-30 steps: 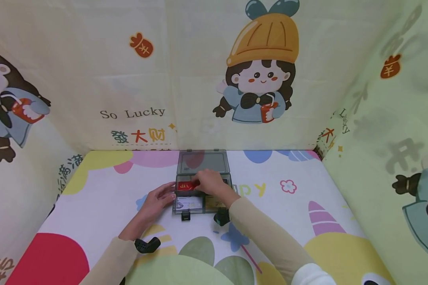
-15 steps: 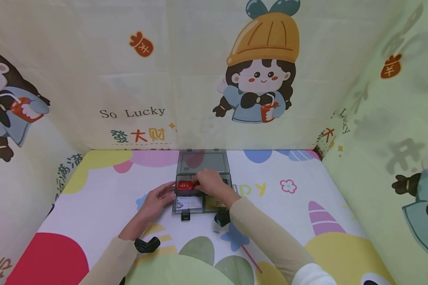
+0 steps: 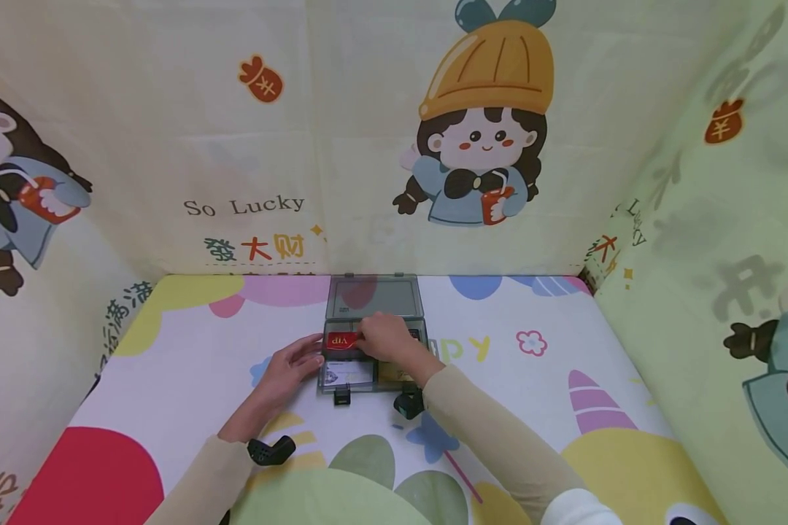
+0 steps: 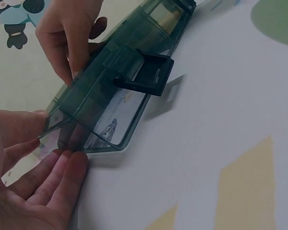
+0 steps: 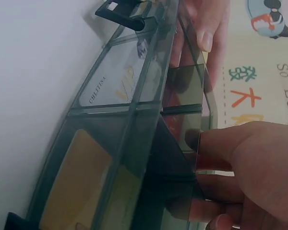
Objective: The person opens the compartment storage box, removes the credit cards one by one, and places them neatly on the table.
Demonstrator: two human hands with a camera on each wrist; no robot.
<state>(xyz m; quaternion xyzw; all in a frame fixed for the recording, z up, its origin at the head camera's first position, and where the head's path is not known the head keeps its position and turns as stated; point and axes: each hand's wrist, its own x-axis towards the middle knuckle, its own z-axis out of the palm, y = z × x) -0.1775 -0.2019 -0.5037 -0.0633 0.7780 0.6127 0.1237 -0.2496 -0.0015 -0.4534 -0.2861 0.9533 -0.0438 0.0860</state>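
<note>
A grey-green see-through card box (image 3: 322, 339) lies on the table with its lid (image 3: 384, 300) folded back. My right hand (image 3: 386, 337) reaches into the back compartment and pinches the right end of a red VIP card (image 3: 341, 340). Through the clear wall in the right wrist view, the thumb of the right hand (image 5: 259, 167) shows at the red card. My left hand (image 3: 292, 370) rests its fingertips against the box's left side. In the left wrist view the left hand's fingertips (image 4: 77, 160) touch the box's lower corner. Part of the red card hides behind my right fingers.
In front compartments lie a white VIP card (image 5: 115, 74) and a gold card (image 5: 79, 179). A black latch (image 3: 342, 397) sticks out at the box's front. A printed cloth (image 3: 499, 452) covers the table, and fabric walls (image 3: 361, 146) stand behind and at both sides.
The red VIP card tilts slightly at my right fingers. Both hands and the box stay almost where they were, with the left fingertips still on the box's side.
</note>
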